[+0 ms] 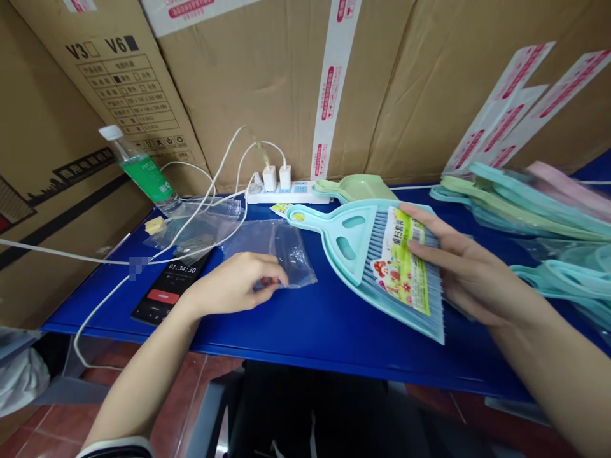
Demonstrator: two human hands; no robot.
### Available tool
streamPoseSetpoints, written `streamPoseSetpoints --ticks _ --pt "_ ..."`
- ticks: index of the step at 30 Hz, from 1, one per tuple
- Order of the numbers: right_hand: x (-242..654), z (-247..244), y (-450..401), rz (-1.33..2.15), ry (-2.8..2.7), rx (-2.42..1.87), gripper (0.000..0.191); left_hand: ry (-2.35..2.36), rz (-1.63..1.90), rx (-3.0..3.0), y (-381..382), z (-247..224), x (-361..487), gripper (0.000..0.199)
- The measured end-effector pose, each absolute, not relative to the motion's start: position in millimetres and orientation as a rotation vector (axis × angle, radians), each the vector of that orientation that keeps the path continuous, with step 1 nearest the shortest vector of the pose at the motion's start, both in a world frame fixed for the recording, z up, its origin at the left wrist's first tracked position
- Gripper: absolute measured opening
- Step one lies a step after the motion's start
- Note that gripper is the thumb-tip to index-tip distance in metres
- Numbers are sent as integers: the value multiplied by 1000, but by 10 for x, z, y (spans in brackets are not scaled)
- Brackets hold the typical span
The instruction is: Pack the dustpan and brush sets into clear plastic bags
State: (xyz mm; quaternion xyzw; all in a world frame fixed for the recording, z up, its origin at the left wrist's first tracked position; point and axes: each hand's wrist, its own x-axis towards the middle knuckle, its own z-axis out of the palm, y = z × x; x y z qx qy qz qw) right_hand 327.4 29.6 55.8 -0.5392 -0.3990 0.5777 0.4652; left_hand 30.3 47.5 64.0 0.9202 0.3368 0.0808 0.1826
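Note:
My right hand [470, 270] grips a light-blue dustpan [341, 248] with a grey-blue bristled brush [434, 286] nested in it. A yellow-green printed label card [405, 261] lies across the bristles, under my fingers. The dustpan's handle points left, over the table. My left hand [243, 280] has its fingers pinched at the near edge of a clear plastic bag [286, 245], which lies flat on the blue table [296, 331]. Behind the held set, a green dustpan [360, 187] rests near the power strip.
Several bagged dustpan sets [534, 203] are piled at the right. A power strip [300, 191] with white cables stands at the back, against cardboard boxes [286, 83]. At the left are a water bottle [146, 175], a phone [167, 292] and a crumpled clear bag [200, 222].

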Motion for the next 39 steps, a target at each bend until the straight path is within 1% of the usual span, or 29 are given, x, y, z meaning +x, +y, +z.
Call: streamPoseSetpoints --ticks 5,9,11,14,16,18,22,26,34,39 --pt "3272 577 294 1420 -937 -1327 85 703 149 2461 429 628 374 22" --pt "3275 581 292 1389 -988 -1320 77 593 109 2344 414 633 409 14" --pt "3275 578 293 1378 -998 -1313 78 641 163 2385 430 628 401 15" --pt "3263 582 294 1382 -973 -1317 79 908 272 2652 478 580 378 24" --pt "3251 591 292 1387 -952 -1326 78 1051 211 2867 512 526 376 34" --pt "3242 599 289 1387 -943 -1335 77 1065 97 3028 536 475 391 39" --pt "3255 593 284 1382 -979 -1346 77 984 27 3226 555 418 435 28" --pt "3290 566 283 1375 -1105 -1330 76 956 54 3302 568 427 424 20" --pt "3265 515 292 1374 -1202 -1371 76 1042 235 3269 568 486 360 26" --pt "3257 490 292 1413 -1217 -1369 83 1067 351 3328 550 477 368 27"
